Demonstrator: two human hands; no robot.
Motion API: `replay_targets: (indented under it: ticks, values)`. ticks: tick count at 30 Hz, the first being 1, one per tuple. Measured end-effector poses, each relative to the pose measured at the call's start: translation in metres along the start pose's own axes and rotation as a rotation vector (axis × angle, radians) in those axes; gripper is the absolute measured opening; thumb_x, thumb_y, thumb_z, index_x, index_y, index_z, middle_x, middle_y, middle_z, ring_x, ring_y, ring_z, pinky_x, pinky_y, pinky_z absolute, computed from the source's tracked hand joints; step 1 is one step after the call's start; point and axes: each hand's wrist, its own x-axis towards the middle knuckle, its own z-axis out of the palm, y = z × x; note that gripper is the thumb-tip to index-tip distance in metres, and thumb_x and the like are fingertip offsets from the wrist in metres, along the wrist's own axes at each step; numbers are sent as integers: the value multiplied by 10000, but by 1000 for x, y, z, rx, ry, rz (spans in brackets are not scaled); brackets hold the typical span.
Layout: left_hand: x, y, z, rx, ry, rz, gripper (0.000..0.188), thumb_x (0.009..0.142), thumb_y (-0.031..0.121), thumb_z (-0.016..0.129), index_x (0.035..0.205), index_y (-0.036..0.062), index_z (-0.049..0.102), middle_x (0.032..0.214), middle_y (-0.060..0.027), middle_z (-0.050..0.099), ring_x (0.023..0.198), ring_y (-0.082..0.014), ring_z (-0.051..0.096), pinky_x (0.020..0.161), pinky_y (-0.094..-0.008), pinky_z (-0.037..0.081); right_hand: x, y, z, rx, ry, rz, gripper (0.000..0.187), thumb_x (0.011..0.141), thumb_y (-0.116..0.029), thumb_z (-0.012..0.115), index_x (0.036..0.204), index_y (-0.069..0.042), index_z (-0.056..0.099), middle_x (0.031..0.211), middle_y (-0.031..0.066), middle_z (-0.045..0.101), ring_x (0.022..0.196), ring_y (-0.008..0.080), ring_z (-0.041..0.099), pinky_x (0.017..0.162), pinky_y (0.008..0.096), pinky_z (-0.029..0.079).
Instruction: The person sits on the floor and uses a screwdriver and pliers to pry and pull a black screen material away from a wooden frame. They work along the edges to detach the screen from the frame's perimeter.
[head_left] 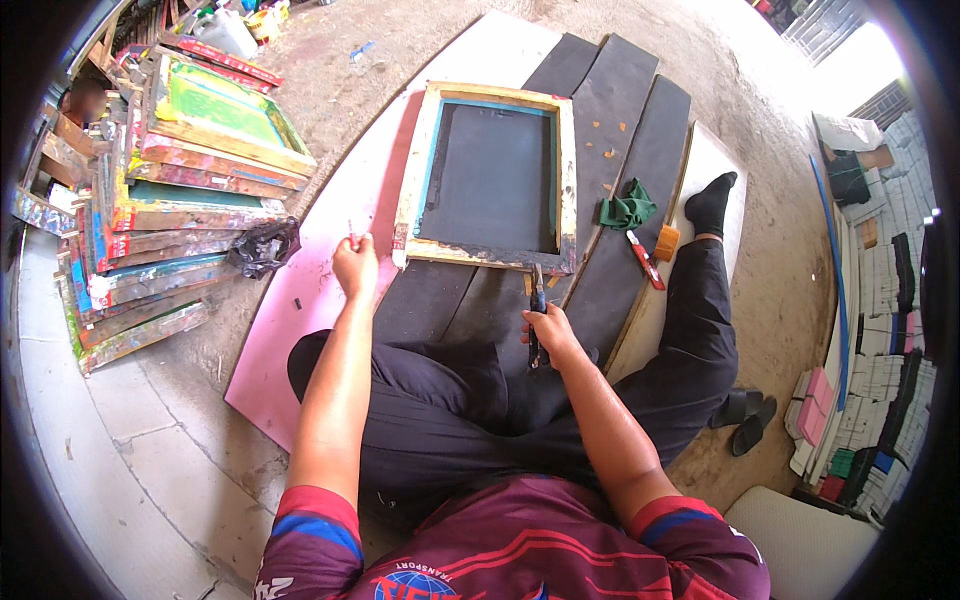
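A wooden screen-printing frame [408,205] with dark mesh and blue-green inner edges lies in front of me on black boards. My right hand [553,330] is closed round a dark hand tool [538,299] with a narrow tip and blue marks, resembling pliers. Its tip meets the frame's near bar, close to the right corner. To the left of the frame, my left hand [355,268] is raised and closed over the pink board. A small, thin, pale and reddish thing sticks up from its fingers, too small to name.
Paint-stained frames [190,215] are stacked at left, beside a black plastic bag [265,248]. Right of my frame lie a green cloth [628,205], a red cutter knife [645,262] and brown tape [667,242]. Sandals [752,427] and stacked white material [880,330] are farther right.
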Motion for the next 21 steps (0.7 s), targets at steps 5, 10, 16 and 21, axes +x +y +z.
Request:
replay_targets:
  ticks: [5,10,16,21]
  values:
    - [23,-13,-19,182,90,-132,289,908,277,749,918,-10,713,859,-190,748,816,-336,737,763,-453,550,6,-2,-2,-31,28,15,280,973,-184,663,1116,41,578,887,100,625,711,209,654,652,377,559]
    - [25,-36,-10,145,101,-229,377,886,356,791,899,-13,713,838,-169,740,792,-306,719,773,-421,542,23,5,4,-55,49,-3,281,964,-163,666,1118,52,569,865,114,617,687,217,637,618,398,561]
    - [-21,-5,13,-118,-233,7,238,908,268,786,1002,50,765,892,-114,770,854,-229,744,767,-363,551,16,-13,21,-12,57,74,249,952,-116,655,1115,45,559,818,112,595,662,221,619,571,399,552]
    - [-35,9,20,-49,-241,95,201,917,209,780,1031,46,751,896,-117,778,832,-234,755,744,-375,566,17,-9,26,36,128,55,193,920,-57,643,1074,35,573,800,109,596,643,215,613,546,396,536]
